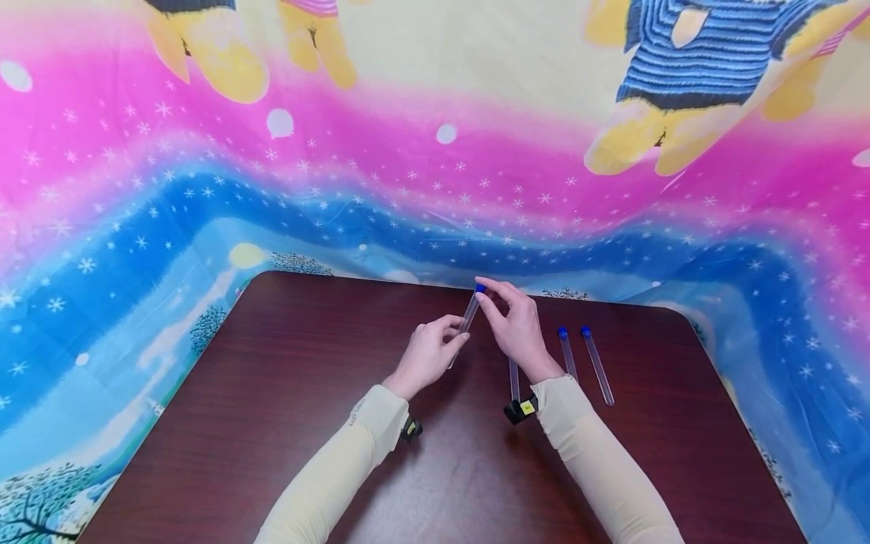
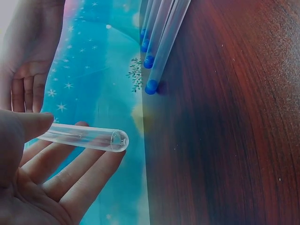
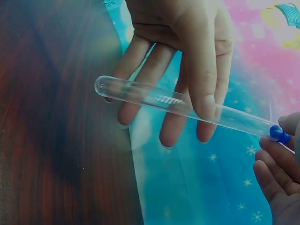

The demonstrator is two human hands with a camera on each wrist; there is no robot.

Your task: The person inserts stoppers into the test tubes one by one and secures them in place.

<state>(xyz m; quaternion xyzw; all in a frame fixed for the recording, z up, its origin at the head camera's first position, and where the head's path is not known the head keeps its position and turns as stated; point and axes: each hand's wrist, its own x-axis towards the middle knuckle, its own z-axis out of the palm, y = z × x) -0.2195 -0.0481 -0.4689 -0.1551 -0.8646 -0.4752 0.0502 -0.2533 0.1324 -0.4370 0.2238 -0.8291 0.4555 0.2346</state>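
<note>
A clear, round-bottomed test tube (image 1: pixel 470 311) with a blue cap (image 3: pixel 277 133) slants above the table between the two hands. The left hand (image 1: pixel 427 351) pinches its body between thumb and fingers, and the rounded end sticks out past the fingers in the left wrist view. At the upper end, the right hand (image 1: pixel 518 329) holds the blue cap with thumb and fingertips. The cap sits on the tube. Through its wall, the tube (image 3: pixel 150 97) looks transparent, with the left fingers showing behind.
Several more blue-capped tubes lie on the dark wooden table (image 1: pixel 306 363) at the right, among them the rightmost tube (image 1: pixel 598 366) and one tube (image 1: pixel 514 380) partly hidden by the right wrist. A patterned cloth (image 1: pixel 408 189) hangs behind the table's far edge.
</note>
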